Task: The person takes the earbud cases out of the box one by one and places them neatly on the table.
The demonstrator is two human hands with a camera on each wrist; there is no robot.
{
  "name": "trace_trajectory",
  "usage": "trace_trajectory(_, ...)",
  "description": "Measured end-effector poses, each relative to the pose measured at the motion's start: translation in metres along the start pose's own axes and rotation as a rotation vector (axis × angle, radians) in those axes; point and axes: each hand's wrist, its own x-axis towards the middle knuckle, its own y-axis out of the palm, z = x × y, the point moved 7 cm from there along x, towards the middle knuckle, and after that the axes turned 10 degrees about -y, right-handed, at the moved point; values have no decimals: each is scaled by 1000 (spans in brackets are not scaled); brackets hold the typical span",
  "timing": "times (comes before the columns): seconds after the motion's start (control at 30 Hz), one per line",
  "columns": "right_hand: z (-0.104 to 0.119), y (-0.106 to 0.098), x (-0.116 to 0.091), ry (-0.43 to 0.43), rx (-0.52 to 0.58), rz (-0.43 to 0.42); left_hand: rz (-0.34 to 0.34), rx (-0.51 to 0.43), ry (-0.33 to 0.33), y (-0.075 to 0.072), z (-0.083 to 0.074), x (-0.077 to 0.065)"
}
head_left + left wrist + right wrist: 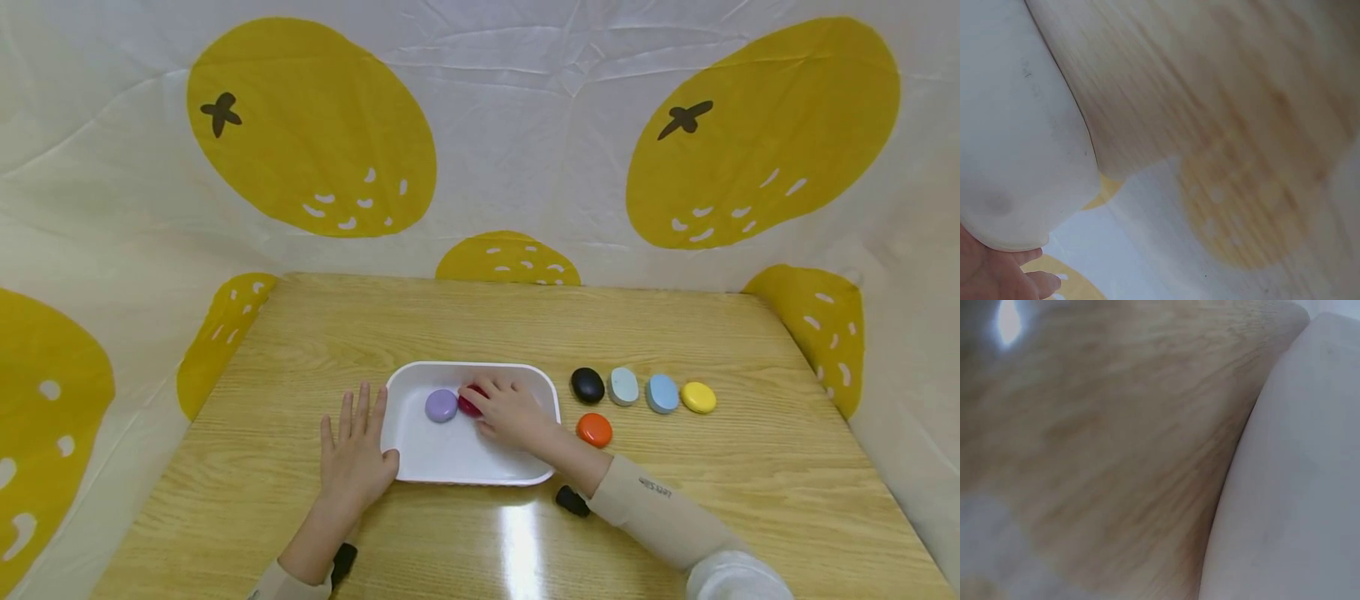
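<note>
A white rectangular tub (442, 462) sits on the wooden table, and its outer wall fills one side of both wrist views. My left hand (358, 462) lies at its left end with straight, spread fingers, the thumb touching the rim. Inside the tub, my right hand (513, 414) holds a red round pebble-like piece (470, 401) with curled fingers that partly cover it. A purple round piece (441, 406) lies just left of the red one on the tub floor. The right wrist view does not show the right hand.
Right of the tub, a black piece (587, 386), a pale blue-grey one (623, 387), a blue one (662, 393) and a yellow one (698, 397) form a row. Nearer me, an orange piece (595, 430) lies beside the right forearm. A lemon-patterned cloth (525, 167) hangs behind the table.
</note>
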Motion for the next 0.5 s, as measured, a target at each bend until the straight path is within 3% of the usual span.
trace_trajectory(0.13,-1,5,1,10,2,10,-9,1,1,0,0,0)
trace_trajectory(0.5,1,3,1,-4,34,-76,-10,1,-2,0,0,0)
